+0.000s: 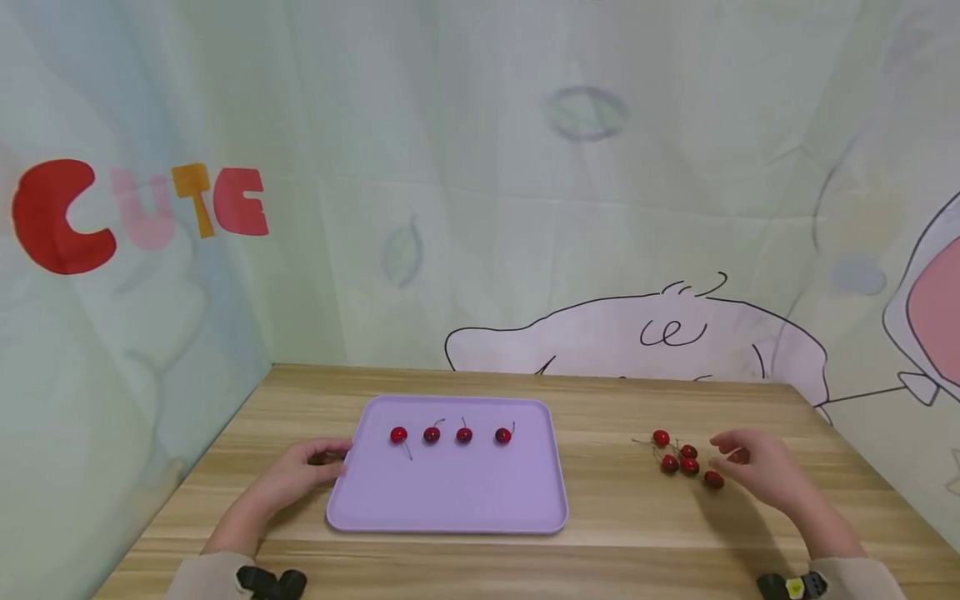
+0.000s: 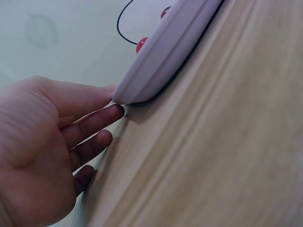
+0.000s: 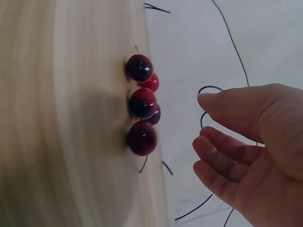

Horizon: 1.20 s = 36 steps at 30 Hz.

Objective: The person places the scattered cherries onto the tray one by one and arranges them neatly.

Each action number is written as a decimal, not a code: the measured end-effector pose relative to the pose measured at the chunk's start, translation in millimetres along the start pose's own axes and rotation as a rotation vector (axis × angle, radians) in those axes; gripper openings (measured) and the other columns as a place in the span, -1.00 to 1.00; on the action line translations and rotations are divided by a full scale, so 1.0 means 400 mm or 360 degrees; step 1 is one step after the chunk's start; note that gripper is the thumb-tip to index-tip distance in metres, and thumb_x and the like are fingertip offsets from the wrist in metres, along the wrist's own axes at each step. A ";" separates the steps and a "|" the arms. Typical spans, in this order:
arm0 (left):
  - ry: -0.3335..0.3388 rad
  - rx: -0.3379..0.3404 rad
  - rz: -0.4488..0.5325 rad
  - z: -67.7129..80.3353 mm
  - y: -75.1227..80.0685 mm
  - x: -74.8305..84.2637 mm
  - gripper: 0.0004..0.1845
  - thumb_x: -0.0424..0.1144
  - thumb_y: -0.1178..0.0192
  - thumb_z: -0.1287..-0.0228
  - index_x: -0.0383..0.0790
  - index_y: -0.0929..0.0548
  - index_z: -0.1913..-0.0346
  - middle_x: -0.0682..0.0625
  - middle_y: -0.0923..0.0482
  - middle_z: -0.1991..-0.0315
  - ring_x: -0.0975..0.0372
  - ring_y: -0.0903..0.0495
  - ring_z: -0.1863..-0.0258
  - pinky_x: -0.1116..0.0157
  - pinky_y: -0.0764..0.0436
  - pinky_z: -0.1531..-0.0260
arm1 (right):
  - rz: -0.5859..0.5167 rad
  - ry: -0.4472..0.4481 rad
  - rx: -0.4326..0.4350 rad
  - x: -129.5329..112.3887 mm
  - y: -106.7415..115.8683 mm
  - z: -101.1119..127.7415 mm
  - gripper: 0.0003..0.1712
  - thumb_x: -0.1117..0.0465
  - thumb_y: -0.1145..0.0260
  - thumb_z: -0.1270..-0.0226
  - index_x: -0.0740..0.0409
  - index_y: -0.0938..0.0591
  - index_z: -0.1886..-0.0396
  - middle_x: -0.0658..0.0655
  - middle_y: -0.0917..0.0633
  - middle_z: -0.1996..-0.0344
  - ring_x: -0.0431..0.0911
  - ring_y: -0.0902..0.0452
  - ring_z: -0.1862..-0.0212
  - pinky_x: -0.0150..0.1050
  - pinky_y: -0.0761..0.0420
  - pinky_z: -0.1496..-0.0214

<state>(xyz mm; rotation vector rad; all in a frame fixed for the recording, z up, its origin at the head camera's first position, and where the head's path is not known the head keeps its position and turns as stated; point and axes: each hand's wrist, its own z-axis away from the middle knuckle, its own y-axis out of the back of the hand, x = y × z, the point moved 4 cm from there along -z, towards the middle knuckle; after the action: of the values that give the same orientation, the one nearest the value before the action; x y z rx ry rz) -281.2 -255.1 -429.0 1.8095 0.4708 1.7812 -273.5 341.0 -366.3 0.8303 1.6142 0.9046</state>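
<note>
A light purple tray [image 1: 450, 492] lies on the wooden table, with several red cherries in a row across its far half, among them a cherry [image 1: 398, 435] at the row's left end. My left hand [image 1: 303, 475] pinches the tray's left edge; in the left wrist view the thumb [image 2: 85, 98] touches the rim and the forefinger is just below it. To the right of the tray lies a loose group of stemmed cherries [image 1: 689, 467]. Beside and above this group hovers my right hand [image 1: 761, 467], fingers loosely bent, thumb and fingertips apart, nothing between them.
The wooden table [image 1: 615, 525] runs back to a printed cloth [image 1: 487, 208] with cartoon drawings and coloured letters, which hangs behind and at both sides. Between the tray and the loose cherries is a stretch of bare wood.
</note>
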 end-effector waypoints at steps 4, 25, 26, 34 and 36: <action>-0.0002 0.0010 -0.0013 0.004 0.005 0.001 -0.52 -0.25 -0.23 -0.29 -0.44 -0.50 -0.19 -0.30 -0.51 -0.14 -0.05 -0.49 -0.08 -0.05 -0.45 -0.11 | -0.0003 -0.0082 -0.0069 0.023 -0.016 -0.002 -0.61 0.25 -0.34 -0.23 0.51 -0.60 0.09 0.35 -0.68 0.23 0.08 -0.62 0.24 -0.04 -0.63 0.19; -0.0012 0.0029 -0.0021 -0.001 -0.001 -0.004 -0.54 -0.26 -0.25 -0.27 -0.43 -0.53 -0.17 -0.26 -0.55 -0.10 0.00 -0.51 -0.04 0.01 -0.49 -0.07 | 0.0003 -0.0196 -0.0234 0.068 -0.060 0.005 -0.55 0.14 -0.35 -0.24 0.45 -0.59 0.07 0.28 -0.69 0.27 0.11 -0.60 0.20 0.08 -0.57 0.14; -0.0010 0.0033 -0.0020 0.000 -0.001 -0.003 -0.54 -0.26 -0.26 -0.26 -0.43 -0.54 -0.17 -0.26 -0.55 -0.10 0.01 -0.51 -0.04 0.03 -0.49 -0.06 | 0.0006 -0.0189 -0.0229 0.069 -0.061 0.005 -0.56 0.14 -0.35 -0.24 0.45 -0.59 0.08 0.28 -0.69 0.27 0.11 -0.60 0.20 0.07 -0.57 0.14; -0.0049 0.0027 -0.0007 0.002 0.000 0.003 -0.56 -0.30 -0.25 -0.25 -0.45 -0.54 -0.15 -0.28 -0.55 -0.10 -0.01 -0.51 -0.04 0.06 -0.49 -0.06 | 0.0009 -0.0188 -0.0220 0.071 -0.067 0.004 -0.62 0.17 -0.33 -0.26 0.42 -0.61 0.10 0.21 -0.69 0.29 0.05 -0.59 0.22 0.01 -0.56 0.18; -0.0038 0.0029 -0.0011 0.003 0.000 0.002 -0.57 -0.31 -0.25 -0.26 -0.44 -0.55 -0.15 -0.27 -0.55 -0.10 -0.01 -0.51 -0.04 0.05 -0.49 -0.08 | 0.0002 -0.0198 -0.0225 0.070 -0.068 0.004 -0.64 0.17 -0.33 -0.26 0.41 -0.61 0.11 0.20 -0.70 0.29 0.05 -0.59 0.22 0.01 -0.56 0.18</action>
<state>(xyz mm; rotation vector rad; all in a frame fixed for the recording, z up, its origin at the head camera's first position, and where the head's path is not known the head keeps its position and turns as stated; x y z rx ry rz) -280.1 -254.8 -428.1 1.8375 0.4852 1.7536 -279.3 352.9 -403.0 0.7736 1.4256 0.9380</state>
